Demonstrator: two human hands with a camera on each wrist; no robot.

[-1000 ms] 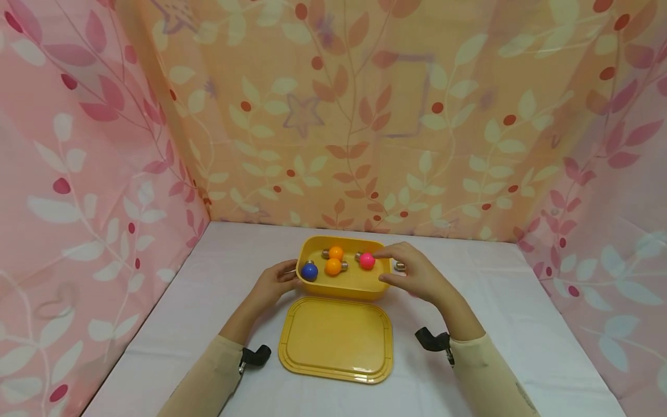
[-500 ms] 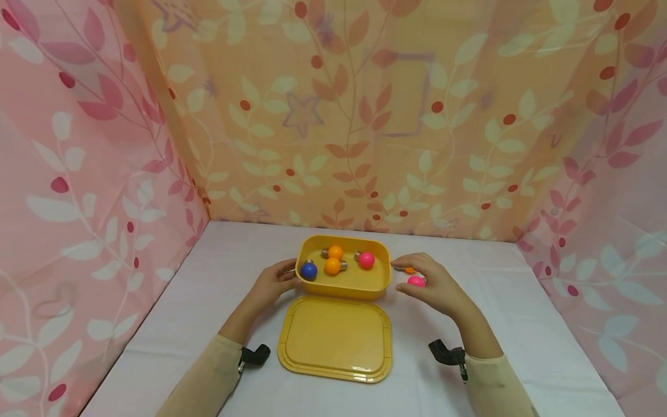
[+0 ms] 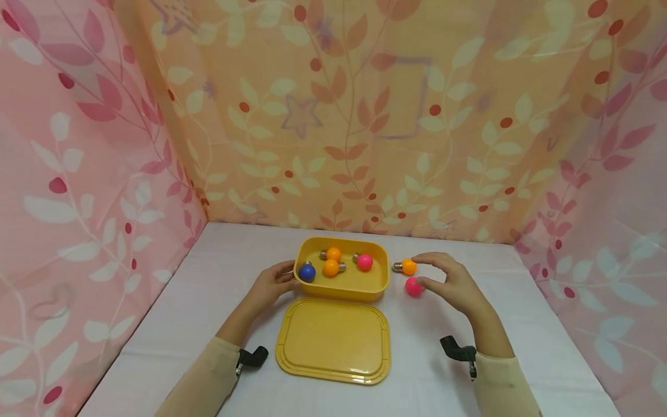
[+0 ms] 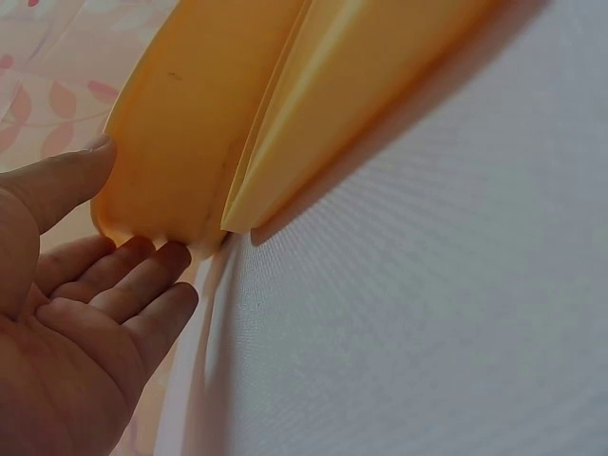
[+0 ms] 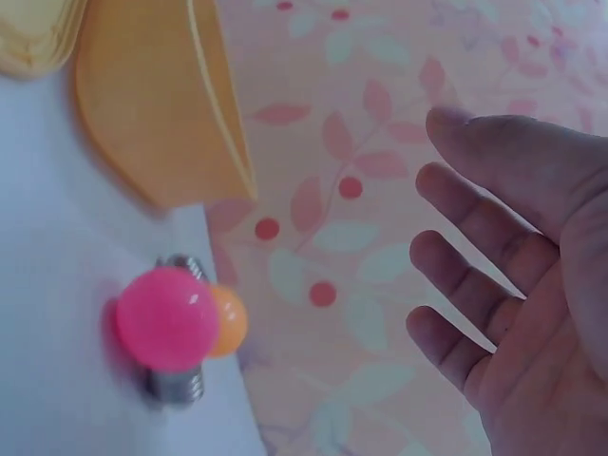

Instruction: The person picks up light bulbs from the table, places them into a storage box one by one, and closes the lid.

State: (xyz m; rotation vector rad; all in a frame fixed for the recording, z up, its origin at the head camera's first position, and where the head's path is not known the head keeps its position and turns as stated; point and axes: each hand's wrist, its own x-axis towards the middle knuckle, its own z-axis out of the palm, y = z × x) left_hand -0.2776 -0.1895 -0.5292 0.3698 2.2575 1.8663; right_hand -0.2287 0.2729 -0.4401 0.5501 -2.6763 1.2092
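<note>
A yellow plastic box (image 3: 365, 286) holds two orange bulbs (image 3: 330, 267), a blue bulb (image 3: 307, 271) and a pink bulb (image 3: 365, 262), all with metal screw bases. My left hand (image 3: 271, 285) touches the box's left end; in the left wrist view its straight fingers (image 4: 142, 294) lie along the box wall, thumb near the upper edge. To the box's right, another orange bulb (image 3: 409, 266) and another pink bulb (image 3: 414, 286) lie on the white cloth. Over these two bulbs my right hand (image 3: 453, 284) hovers, fingers spread and holding nothing, as the right wrist view also shows.
The box's yellow lid (image 3: 333, 341) lies flat on the white tablecloth (image 3: 417, 370), just in front of the box. Leaf-patterned curtains (image 3: 354, 116) enclose the table at the back and both sides. Each wrist wears a black camera mount (image 3: 458, 349).
My right hand has moved away from over the box to the right, over the loose bulbs, which now show more fully. The left hand stays at the box.
</note>
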